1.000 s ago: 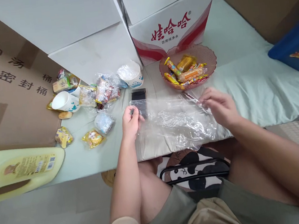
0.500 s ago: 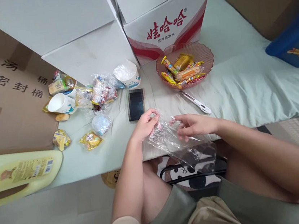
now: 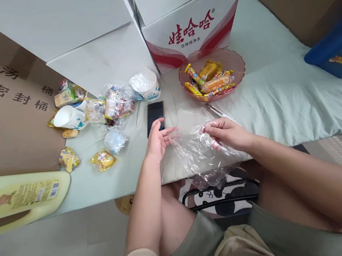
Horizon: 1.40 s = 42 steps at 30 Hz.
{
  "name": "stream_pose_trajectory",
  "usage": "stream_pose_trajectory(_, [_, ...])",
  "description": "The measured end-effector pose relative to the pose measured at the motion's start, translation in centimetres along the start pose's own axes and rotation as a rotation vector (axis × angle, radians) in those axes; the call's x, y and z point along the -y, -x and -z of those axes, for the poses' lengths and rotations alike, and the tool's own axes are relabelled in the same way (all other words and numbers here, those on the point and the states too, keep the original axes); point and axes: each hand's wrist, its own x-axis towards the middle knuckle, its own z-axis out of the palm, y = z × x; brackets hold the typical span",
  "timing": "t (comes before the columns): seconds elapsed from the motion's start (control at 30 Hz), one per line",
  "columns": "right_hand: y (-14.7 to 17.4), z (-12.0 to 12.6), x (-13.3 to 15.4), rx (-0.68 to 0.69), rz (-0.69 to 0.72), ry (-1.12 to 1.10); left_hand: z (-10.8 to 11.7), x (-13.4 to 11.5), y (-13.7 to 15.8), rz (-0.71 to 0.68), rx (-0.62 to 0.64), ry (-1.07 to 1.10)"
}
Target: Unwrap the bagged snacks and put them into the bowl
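Note:
A clear plastic bag (image 3: 192,152) hangs crumpled between my hands at the front edge of the cloth-covered surface. My right hand (image 3: 226,133) is closed on its upper right part, thumb and fingers pinched together. On the other side my left hand (image 3: 159,141) has its fingers apart, their tips close to the bag's left edge; whether they touch it I cannot tell. Behind the left fingers lies a dark phone (image 3: 156,115), partly covered. A white utility knife (image 3: 219,111) rests beyond my right hand, which hides part of its handle.
A pink glass bowl (image 3: 235,70) of wrapped snacks stands before a white carton (image 3: 190,34). To the left are paper cups (image 3: 69,117), wrapped snacks (image 3: 103,160), a blue-white packet (image 3: 115,141) and a yellow jug (image 3: 42,197). A blue container (image 3: 333,56) is at right.
My left hand has opened and drawn slightly left from the bag. My right hand has closed on the bag and moved up a little, partly covering the knife.

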Motion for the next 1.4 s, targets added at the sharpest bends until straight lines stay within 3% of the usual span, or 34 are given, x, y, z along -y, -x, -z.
stream_pose_trajectory(0.07, [-0.4,-0.2,-0.4,-0.093,0.047,-0.023,-0.6,0.4,-0.3,0.113,-0.034,0.059])
stream_pose_trajectory(0.13, [-0.8,-0.4,-0.6,-0.133,0.069,-0.037,-1.2,0.8,-0.3,0.209,0.024,0.117])
stream_pose_trajectory(0.2, [-0.9,-0.4,-0.7,-0.134,0.076,-0.052,-1.5,1.2,0.0,0.221,0.085,0.142])
stream_pose_trajectory(0.37, [-0.3,-0.3,-0.6,-0.024,0.064,-0.089,-1.5,1.7,0.9,-0.008,0.156,0.122])
stream_pose_trajectory(0.5, [0.1,-0.2,-0.6,0.012,0.107,-0.125,-1.0,1.5,0.9,-0.213,0.122,0.216])
stream_pose_trajectory(0.57, [-0.1,-0.2,-0.6,-0.027,0.119,-0.121,-0.8,1.7,0.8,-0.154,0.131,0.216])
stream_pose_trajectory(0.7, [-0.7,-0.4,-0.6,-0.114,0.096,-0.034,-1.3,2.2,0.9,0.120,0.377,0.063])
stream_pose_trajectory(0.77, [-0.9,-0.5,-0.5,-0.153,0.068,0.033,-1.7,2.4,1.1,0.151,0.423,-0.028])
stream_pose_trajectory(0.93, [-0.7,-0.5,-0.1,-0.102,-0.034,0.186,-2.4,2.1,1.3,0.010,0.164,-0.256])
stream_pose_trajectory(1.0, [-0.7,-0.4,0.0,-0.068,-0.075,0.234,-2.2,1.9,1.2,-0.020,0.115,-0.321])
stream_pose_trajectory(1.4, [-0.9,0.0,-0.4,-0.073,-0.008,0.236,-1.5,2.0,0.9,-0.069,0.151,-0.412])
